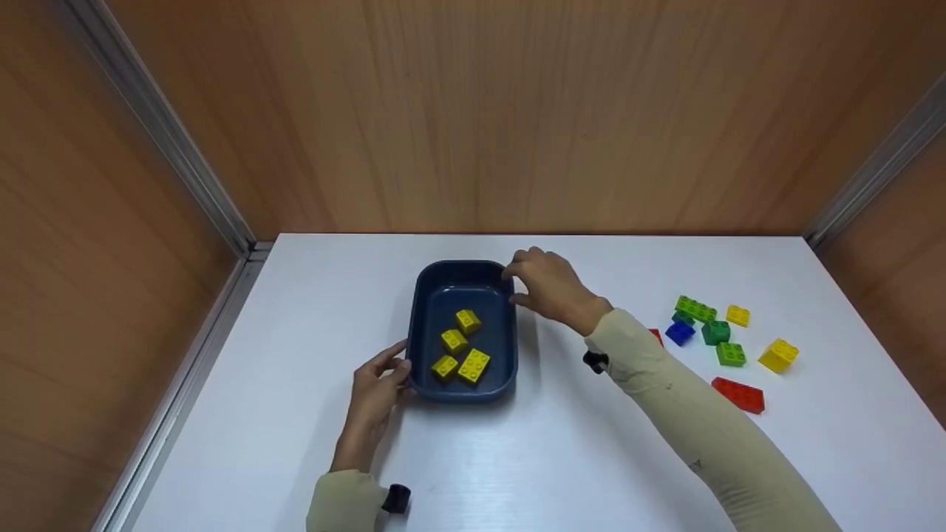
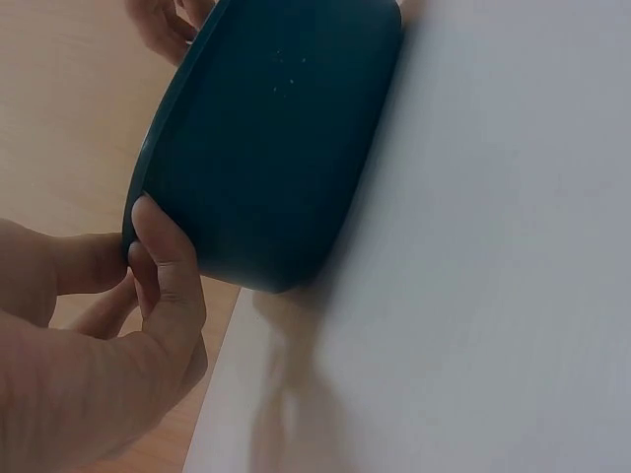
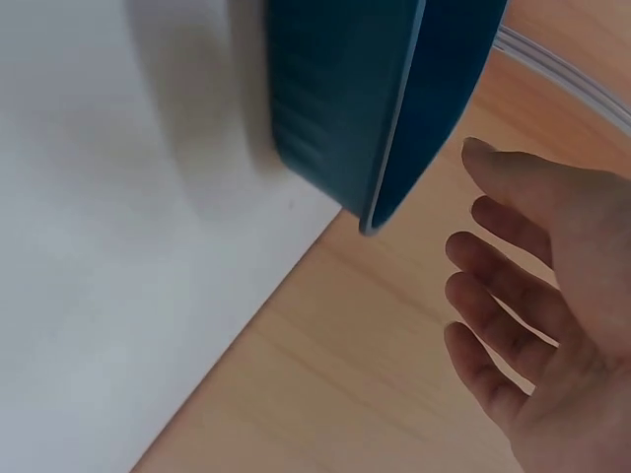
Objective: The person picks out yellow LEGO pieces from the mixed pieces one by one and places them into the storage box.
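A dark blue rectangular tray (image 1: 451, 295) is in the middle of the head view, its long side running away from me. Several yellow toy bricks (image 1: 474, 366) lie inside it, towards its near end. My left hand (image 1: 375, 391) pinches the rim at the near left corner; in the left wrist view its thumb and fingers (image 2: 168, 256) lie on either side of the edge. By the far right corner is my right hand (image 1: 548, 284). The right wrist view shows that hand's fingers (image 3: 503, 276) spread and loosely bent, apart from the tray wall (image 3: 335, 108), holding nothing.
Loose toy bricks lie on the white table (image 1: 295, 310) at the right: several green ones (image 1: 731, 355), a blue one (image 1: 680, 332), yellow ones (image 1: 779, 355) and a red one (image 1: 739, 395). Another red piece (image 1: 656, 336) is partly hidden by my right sleeve. Wooden panels (image 1: 473, 118) enclose the back and sides.
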`<state>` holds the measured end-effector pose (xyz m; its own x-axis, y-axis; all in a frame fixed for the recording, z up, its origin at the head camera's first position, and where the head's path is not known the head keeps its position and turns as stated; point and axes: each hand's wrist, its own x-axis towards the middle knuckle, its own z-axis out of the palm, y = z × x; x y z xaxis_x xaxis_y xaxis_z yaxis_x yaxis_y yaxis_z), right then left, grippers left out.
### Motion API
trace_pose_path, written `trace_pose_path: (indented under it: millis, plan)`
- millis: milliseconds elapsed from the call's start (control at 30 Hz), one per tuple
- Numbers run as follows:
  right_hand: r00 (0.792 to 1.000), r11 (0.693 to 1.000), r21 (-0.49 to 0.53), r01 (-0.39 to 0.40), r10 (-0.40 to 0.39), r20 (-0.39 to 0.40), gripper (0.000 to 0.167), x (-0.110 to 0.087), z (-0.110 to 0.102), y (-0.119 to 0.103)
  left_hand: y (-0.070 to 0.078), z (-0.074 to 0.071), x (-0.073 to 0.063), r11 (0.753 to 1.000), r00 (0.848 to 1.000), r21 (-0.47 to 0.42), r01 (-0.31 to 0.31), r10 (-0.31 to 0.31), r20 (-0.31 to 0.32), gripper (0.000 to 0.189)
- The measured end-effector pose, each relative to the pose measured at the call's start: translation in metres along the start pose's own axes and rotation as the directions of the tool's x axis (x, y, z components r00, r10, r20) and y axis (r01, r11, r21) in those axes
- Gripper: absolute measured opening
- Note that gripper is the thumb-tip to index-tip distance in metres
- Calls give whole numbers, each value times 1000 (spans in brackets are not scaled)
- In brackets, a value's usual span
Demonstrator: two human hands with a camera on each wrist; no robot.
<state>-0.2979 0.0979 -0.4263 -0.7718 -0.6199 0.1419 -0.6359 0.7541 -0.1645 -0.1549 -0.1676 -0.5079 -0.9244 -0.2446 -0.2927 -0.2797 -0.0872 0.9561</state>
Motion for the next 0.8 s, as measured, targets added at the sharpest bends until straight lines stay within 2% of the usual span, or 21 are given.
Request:
trace_pose_path:
  millis: [267, 500, 800]
  plan:
    - [997, 1000, -7, -15, 14, -78, 35, -22, -3, 24, 1, 1, 0, 1000, 1000, 7, 15, -15, -8, 40]
    - [993, 999, -9, -35, 34, -111, 33, -44, -7, 46, 1, 1, 0, 1000, 1000, -2, 2, -2, 6, 40]
    - [986, 994, 21, -106, 108, -129, 34, -68, -13, 76, 2, 2, 0, 1000, 1000, -1, 1, -1, 13, 41]
